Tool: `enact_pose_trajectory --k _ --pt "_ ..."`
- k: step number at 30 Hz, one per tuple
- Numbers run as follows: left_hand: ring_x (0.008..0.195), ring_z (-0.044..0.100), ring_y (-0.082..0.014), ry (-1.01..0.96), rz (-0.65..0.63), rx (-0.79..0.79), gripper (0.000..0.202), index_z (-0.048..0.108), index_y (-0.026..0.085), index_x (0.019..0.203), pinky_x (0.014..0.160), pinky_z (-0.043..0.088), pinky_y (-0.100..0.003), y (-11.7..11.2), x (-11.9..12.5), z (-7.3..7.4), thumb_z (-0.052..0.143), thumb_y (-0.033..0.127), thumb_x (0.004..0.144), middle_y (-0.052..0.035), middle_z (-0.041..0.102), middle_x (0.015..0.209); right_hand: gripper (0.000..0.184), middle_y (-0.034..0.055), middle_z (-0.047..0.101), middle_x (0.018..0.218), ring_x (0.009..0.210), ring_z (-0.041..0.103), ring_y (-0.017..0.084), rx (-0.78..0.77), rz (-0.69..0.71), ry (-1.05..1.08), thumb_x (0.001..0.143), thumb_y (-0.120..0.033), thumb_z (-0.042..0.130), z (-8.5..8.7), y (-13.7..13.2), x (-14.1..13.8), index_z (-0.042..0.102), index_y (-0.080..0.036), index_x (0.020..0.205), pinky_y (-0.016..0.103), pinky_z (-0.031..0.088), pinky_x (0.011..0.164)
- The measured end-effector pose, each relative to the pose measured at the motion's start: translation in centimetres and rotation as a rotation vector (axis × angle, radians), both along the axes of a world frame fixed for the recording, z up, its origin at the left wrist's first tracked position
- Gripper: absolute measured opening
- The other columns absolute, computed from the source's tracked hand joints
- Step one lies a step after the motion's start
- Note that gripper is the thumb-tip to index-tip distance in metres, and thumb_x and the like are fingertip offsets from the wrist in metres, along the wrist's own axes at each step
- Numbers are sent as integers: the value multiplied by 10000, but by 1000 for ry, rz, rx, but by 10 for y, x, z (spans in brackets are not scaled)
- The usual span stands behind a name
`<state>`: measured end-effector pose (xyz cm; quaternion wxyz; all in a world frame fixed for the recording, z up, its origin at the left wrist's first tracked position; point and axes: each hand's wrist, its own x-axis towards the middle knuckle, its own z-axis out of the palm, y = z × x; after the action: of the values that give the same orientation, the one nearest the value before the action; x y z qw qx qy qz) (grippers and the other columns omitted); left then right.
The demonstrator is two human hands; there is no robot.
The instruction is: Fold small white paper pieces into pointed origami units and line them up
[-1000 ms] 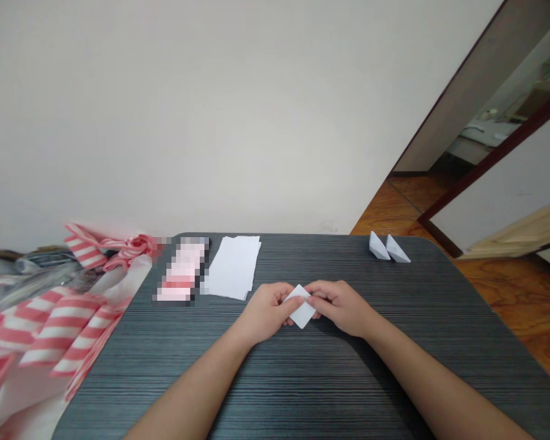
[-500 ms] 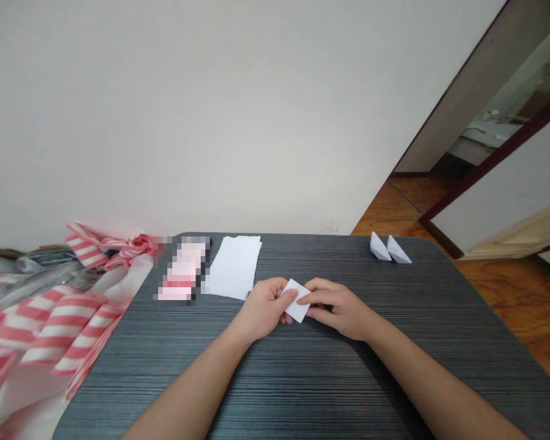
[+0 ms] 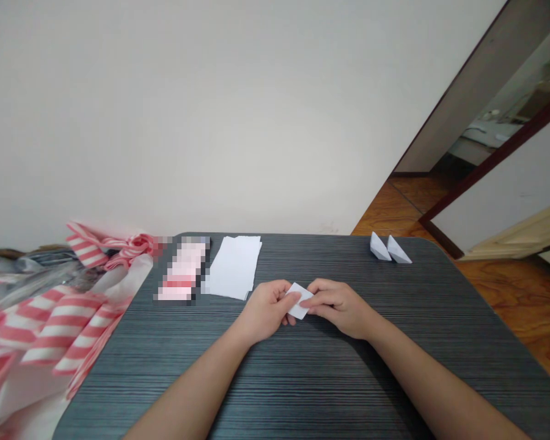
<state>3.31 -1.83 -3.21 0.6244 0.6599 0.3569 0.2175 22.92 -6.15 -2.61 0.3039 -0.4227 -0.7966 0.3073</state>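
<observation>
A small folded piece of white paper (image 3: pixel 297 310), shaped like a tilted square, is held just above the middle of the table. My left hand (image 3: pixel 269 310) grips its left side, thumb on top and fingers curled beneath. On the right side, my right hand (image 3: pixel 341 307) pinches the same paper, its thumb and fingertips close to my left thumb. The fingers partly cover the paper, so its folds cannot be made out.
White paper sheets (image 3: pixel 235 267) lie stacked at the table's back left, beside a pixelated pink item (image 3: pixel 183 269). Two folded paper boats (image 3: pixel 389 249) stand at the back right of the dark table (image 3: pixel 275 391). Red-and-white striped cloth (image 3: pixel 59 324) lies left of the table.
The folded paper has shifted slightly to the right and turned a little. My right hand's fingers have drawn closer together on its edge.
</observation>
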Motion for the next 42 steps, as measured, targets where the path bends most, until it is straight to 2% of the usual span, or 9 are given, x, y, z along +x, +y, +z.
enact_pose_trajectory --k 4,6,8,10,15,21,26,37,42 --pt "500 522 -104 -37 -38 2 286 569 139 824 496 415 -211 0 0 3 425 382 871 1 561 558 169 30 598 804 736 553 130 10 -94 25 877 -223 520 1 0 -1 686 -195 883 244 410 679" --pt "538 532 -101 -74 -50 0 215 575 143 898 519 425 -209 -1 0 5 516 336 825 -1 582 632 148 25 589 762 705 542 132 -2 -143 26 866 -233 532 1 0 -2 671 -184 852 246 404 656" --pt "588 543 -100 -86 -47 17 230 577 149 936 545 431 -205 -3 1 7 617 276 749 -8 600 730 119 20 588 754 666 526 128 -34 -203 27 857 -235 540 0 0 -3 645 -180 855 243 393 619" --pt "590 544 -101 -57 -39 40 222 581 149 925 542 430 -204 -4 1 7 621 269 743 -7 598 734 98 7 587 729 612 499 117 -76 -239 39 854 -235 538 -1 -1 -3 618 -179 866 231 375 569" --pt "546 538 -103 9 -52 69 186 588 146 848 519 427 -208 -3 -1 7 477 295 841 -2 584 643 79 -14 585 677 554 472 104 -151 -240 68 846 -252 544 -4 -2 -4 583 -184 836 215 351 517" --pt "546 550 -106 31 -59 82 261 600 140 853 507 413 -207 -2 -1 5 424 331 870 -37 635 705 35 -18 614 644 559 534 114 -205 -269 105 821 -219 568 -7 -2 -3 562 -185 812 212 377 524" --pt "529 546 -110 68 -43 112 332 617 144 836 488 384 -208 -3 0 4 405 398 875 -42 645 681 89 -13 630 621 558 559 118 -189 -297 86 822 -225 561 -7 -2 -4 560 -181 744 216 391 533" --pt "498 535 -111 83 7 124 334 598 152 790 474 363 -197 -4 0 7 409 415 870 -7 589 557 74 -4 606 668 607 562 121 -292 -301 244 821 -231 561 -9 -2 -9 526 -179 781 234 430 576" --pt "492 531 -106 76 -2 127 332 590 151 785 471 366 -198 -5 0 7 404 412 875 -9 597 576 148 -2 617 715 623 593 125 -381 -254 423 831 -233 544 -11 0 -11 478 -185 955 251 465 595"
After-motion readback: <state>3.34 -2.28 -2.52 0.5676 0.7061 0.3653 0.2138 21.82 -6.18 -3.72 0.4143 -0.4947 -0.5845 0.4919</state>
